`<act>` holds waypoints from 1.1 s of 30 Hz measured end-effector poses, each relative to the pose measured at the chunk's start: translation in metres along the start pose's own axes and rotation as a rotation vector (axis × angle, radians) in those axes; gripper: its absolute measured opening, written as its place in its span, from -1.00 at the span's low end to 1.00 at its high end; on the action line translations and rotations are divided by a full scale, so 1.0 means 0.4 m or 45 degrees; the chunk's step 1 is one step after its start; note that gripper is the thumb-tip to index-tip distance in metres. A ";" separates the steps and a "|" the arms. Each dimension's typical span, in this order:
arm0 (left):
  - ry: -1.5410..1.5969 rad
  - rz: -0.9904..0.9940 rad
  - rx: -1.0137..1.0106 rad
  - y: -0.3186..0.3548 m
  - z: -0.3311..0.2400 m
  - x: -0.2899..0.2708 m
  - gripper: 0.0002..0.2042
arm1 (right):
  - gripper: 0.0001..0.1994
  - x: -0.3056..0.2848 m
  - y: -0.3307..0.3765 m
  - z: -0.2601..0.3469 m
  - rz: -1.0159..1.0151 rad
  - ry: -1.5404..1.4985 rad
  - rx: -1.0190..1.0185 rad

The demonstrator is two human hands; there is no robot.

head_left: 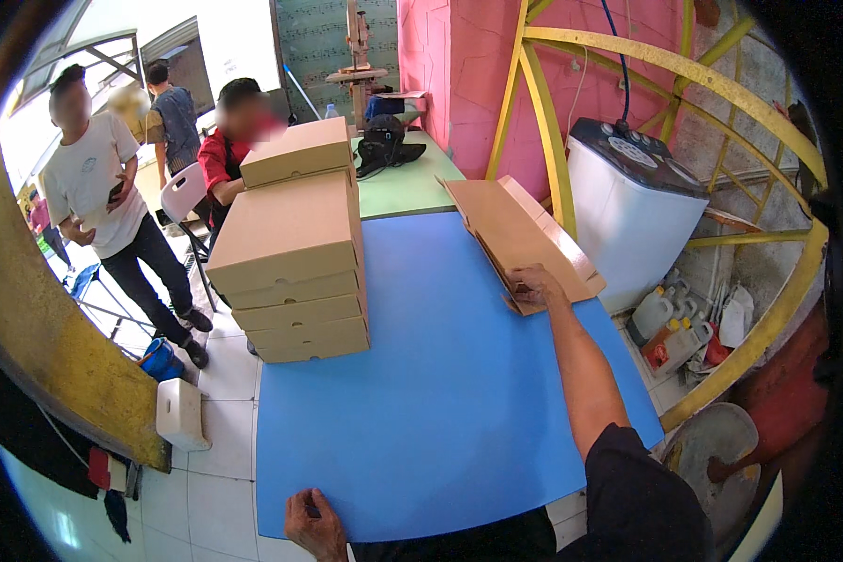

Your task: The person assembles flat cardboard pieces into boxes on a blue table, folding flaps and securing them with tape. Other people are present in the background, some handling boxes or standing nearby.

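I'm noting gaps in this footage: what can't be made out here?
All in the head view:
Right hand: its own back hides whether the fingers pinch the cardboard piece.
Left hand: its curled fingers hide the palm; the lower picture edge cuts off the forearm.
Stacked boxes: closed lids hide any contents.
Person in red: the boxes hide much of the body.

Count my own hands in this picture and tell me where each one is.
2. Your left hand is at the near left corner of the blue table; your right hand is on the near end of the opened cardboard piece.
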State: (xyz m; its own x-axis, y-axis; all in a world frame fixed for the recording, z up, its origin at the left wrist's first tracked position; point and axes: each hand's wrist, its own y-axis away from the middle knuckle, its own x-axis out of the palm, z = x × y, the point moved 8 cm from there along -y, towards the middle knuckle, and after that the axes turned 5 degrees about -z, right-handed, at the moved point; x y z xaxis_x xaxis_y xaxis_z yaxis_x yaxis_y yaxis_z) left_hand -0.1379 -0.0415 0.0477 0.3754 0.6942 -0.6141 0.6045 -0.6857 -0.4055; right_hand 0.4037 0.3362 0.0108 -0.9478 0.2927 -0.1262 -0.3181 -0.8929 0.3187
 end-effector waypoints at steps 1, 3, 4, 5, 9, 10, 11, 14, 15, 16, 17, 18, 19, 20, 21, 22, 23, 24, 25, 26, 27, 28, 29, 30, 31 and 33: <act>-0.009 0.004 0.013 0.000 -0.002 0.001 -0.89 | -0.85 0.002 -0.004 -0.003 0.032 -0.026 0.020; -0.020 -0.002 0.034 0.000 -0.004 0.000 -0.89 | -0.84 -0.006 -0.014 0.002 -0.004 0.053 -0.063; -0.020 -0.013 0.042 0.000 -0.005 -0.001 -0.88 | -0.84 -0.014 -0.019 0.012 -0.070 0.158 -0.167; -0.020 -0.024 0.051 0.000 -0.005 -0.002 -0.88 | -0.83 -0.021 -0.022 0.026 -0.137 0.264 -0.271; -0.070 -0.020 0.055 0.000 0.002 0.003 -0.89 | -0.79 -0.078 0.008 0.152 -0.750 1.009 -0.737; -0.061 -0.033 0.063 0.000 0.003 0.002 -0.90 | -0.77 -0.098 0.018 0.190 -0.869 0.885 -0.794; -0.053 -0.043 0.073 0.001 0.003 0.000 -0.90 | -0.77 -0.111 0.024 0.233 -0.893 0.850 -0.851; -0.041 -0.046 0.079 0.001 0.006 0.004 -0.92 | -0.78 -0.138 0.035 0.374 -0.926 0.851 -0.988; -0.037 -0.040 0.080 0.002 0.007 0.005 -0.92 | -0.79 -0.158 0.051 0.413 -1.010 0.836 -1.021; -0.034 -0.037 0.078 0.001 0.008 0.007 -0.92 | -0.79 -0.175 0.067 0.451 -1.097 0.813 -1.050; -0.034 -0.034 0.075 0.002 0.009 0.007 -0.92 | -0.80 -0.192 0.082 0.481 -1.176 0.792 -1.045; -0.023 -0.043 0.074 0.002 0.009 0.006 -0.93 | -0.80 -0.206 0.102 0.516 -1.223 0.746 -1.113; -0.013 -0.052 0.074 0.001 0.010 0.003 -0.93 | -0.80 -0.225 0.120 0.546 -1.266 0.700 -1.145; -0.005 -0.061 0.076 0.001 0.009 0.001 -0.93 | -0.81 -0.244 0.141 0.572 -1.314 0.651 -1.178; -0.015 -0.067 0.091 0.001 0.007 -0.001 -0.94 | -0.80 -0.258 0.157 0.598 -1.293 0.593 -1.221; -0.025 -0.071 0.106 0.002 0.005 -0.002 -0.94 | -0.81 -0.277 0.181 0.620 -1.248 0.438 -1.307; -0.035 -0.074 0.121 0.003 0.003 -0.004 -0.94 | -0.81 -0.286 0.216 0.642 -1.200 0.281 -1.465; -0.041 -0.050 0.116 0.003 0.005 -0.001 -0.94 | -0.78 -0.296 0.195 0.656 -0.833 -0.109 -1.343; -0.045 -0.021 0.113 0.003 0.007 0.001 -0.94 | -0.74 -0.297 0.197 0.685 -0.456 -0.468 -1.249; -0.047 0.009 0.110 0.003 0.008 0.004 -0.93 | -0.69 -0.289 0.207 0.691 -0.164 -0.821 -1.054; -0.003 0.035 0.071 0.002 0.013 0.006 -0.93 | -0.68 -0.273 0.255 0.718 -0.032 -0.725 -1.055; 0.043 0.062 0.034 0.000 0.016 0.007 -0.93 | -0.67 -0.273 0.306 0.749 0.008 -0.642 -0.988; 0.093 0.087 0.000 -0.003 0.016 0.010 -0.92 | -0.66 -0.267 0.363 0.780 0.050 -0.568 -0.924; 0.167 0.128 -0.064 -0.008 0.015 0.015 -0.91 | -0.64 -0.243 0.434 0.818 0.198 -0.547 -0.962; 0.242 0.169 -0.127 -0.014 0.009 0.019 -0.89 | -0.62 -0.213 0.510 0.854 0.372 -0.536 -1.009; 0.383 0.218 -0.137 -0.027 -0.037 0.020 -0.83 | -0.61 -0.160 0.684 0.914 0.705 -0.467 -1.252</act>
State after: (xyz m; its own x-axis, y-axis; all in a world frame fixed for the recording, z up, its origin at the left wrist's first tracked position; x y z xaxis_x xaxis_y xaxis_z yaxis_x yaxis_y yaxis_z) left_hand -0.1312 -0.0252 0.0572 0.6578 0.6158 -0.4337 0.5796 -0.7816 -0.2306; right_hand 0.3704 0.1983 0.4495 -0.9516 -0.2788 0.1296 0.1369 -0.7616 -0.6335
